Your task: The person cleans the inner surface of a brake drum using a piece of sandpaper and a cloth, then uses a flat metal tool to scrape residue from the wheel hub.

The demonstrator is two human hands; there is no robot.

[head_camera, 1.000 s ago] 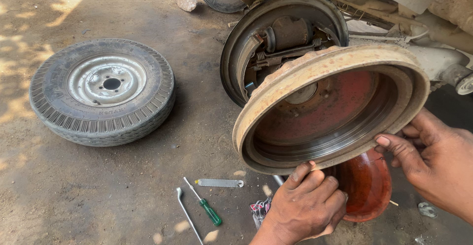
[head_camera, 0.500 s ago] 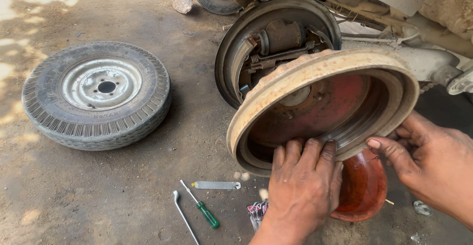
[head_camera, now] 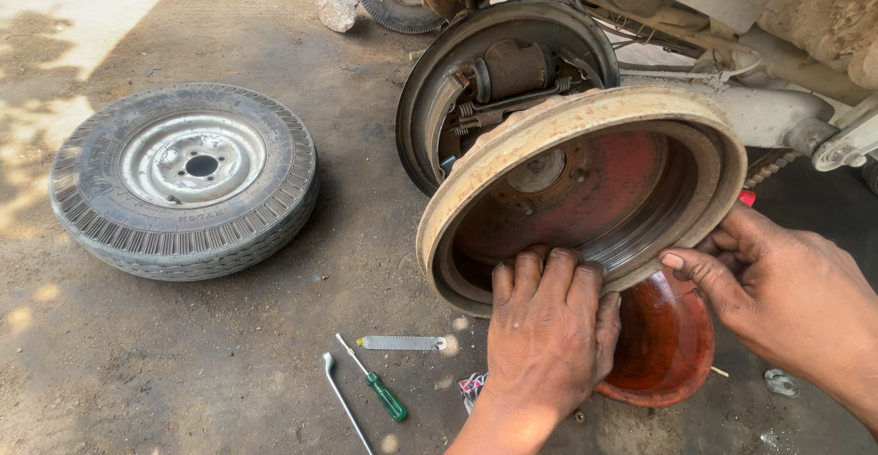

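Note:
A rusty brake drum (head_camera: 585, 135) with a red inside is held up at a tilt, its open side facing me. My left hand (head_camera: 549, 327) lies over its lower rim, fingers spread inside the lip. My right hand (head_camera: 777, 295) grips the rim at the lower right. Behind the drum stands the vehicle's round backing plate (head_camera: 494, 80) with brake shoes and springs showing. Under my hands a red bowl (head_camera: 663, 345) sits on the ground.
A removed wheel with tyre (head_camera: 183, 176) lies flat at the left. A green-handled screwdriver (head_camera: 375, 391), a thin metal rod (head_camera: 343, 400) and a small flat blade (head_camera: 402, 342) lie on the dirt floor. The vehicle's axle and body (head_camera: 777, 98) fill the upper right.
My left hand has slid up from below the drum onto its lower rim, fingers now spread inside the lip. The drum has shifted slightly left and lower.

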